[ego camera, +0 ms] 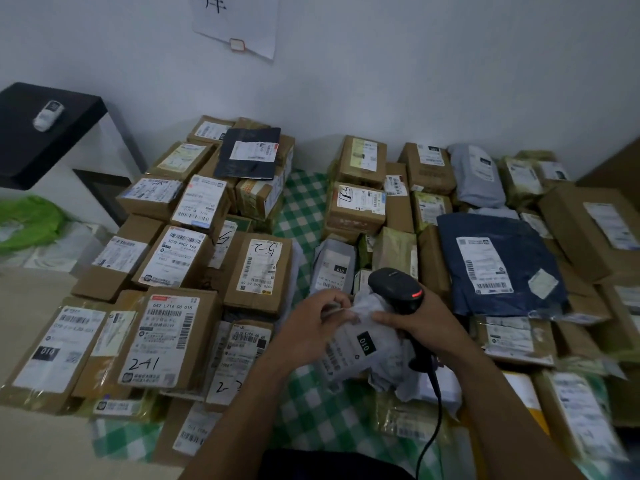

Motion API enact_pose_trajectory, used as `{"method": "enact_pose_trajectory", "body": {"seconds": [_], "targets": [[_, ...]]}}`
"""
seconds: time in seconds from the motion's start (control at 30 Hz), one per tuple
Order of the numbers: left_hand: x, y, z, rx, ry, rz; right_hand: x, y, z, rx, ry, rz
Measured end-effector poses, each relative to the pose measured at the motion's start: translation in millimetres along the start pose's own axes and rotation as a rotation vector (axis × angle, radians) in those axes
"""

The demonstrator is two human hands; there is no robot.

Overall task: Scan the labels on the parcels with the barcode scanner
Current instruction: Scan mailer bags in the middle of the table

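**Dozens of parcels (180, 341) laid out, one grey parcel (360, 344) in hand**

Dozens of cardboard boxes and mailers, labels up, crowd a green-and-white checked cloth (304, 209) below a white wall where a paper sheet (242, 22) hangs. A black table (20, 140) stands at left with a small white object (48, 115) on it. A dark blue mailer (498, 265) lies on the right-hand heap. In the foreground a person holds the crumpled grey parcel above the cloth, its label (346, 355), marked "010", facing up. The left grip (311, 327) curls its fingers round the parcel's far-left edge. The right grip (426, 320) is wrapped round the handle of the barcode scanner (398, 289), thumb pressed onto the parcel. The scanner's head shows a red light and rises just behind the parcel. Its cable (433, 410) trails toward the person.
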State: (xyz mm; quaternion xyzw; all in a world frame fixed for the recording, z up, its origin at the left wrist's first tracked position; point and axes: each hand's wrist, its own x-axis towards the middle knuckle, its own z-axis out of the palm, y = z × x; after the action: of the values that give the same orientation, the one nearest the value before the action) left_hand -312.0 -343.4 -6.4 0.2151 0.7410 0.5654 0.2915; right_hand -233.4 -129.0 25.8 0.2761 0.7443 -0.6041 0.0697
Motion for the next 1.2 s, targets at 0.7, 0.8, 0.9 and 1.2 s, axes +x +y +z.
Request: {"method": "enact_pose_trajectory", "body": {"seconds": [0.7, 0.8, 0.9, 1.2], "targets": [[2.8, -4.5, 35.4, -0.438, 0.416, -0.154, 14.1, -11.2, 13.6, 0.438, 0.399, -0.060], [8.4, -3.2, 47.4, -0.558, 0.525, -0.100, 11.8, -10.9, 25.0, 0.431, 0.387, -0.063], [12.7, 1.1, 44.6, -0.583, 0.571, -0.061, 6.6, -10.1, 29.3, 0.426, 0.390, -0.063], [41.1, -4.2, -0.1, -0.248, 0.513, 0.073, -10.4, -34.7, 17.3, 0.093, 0.274, -0.154]]}}
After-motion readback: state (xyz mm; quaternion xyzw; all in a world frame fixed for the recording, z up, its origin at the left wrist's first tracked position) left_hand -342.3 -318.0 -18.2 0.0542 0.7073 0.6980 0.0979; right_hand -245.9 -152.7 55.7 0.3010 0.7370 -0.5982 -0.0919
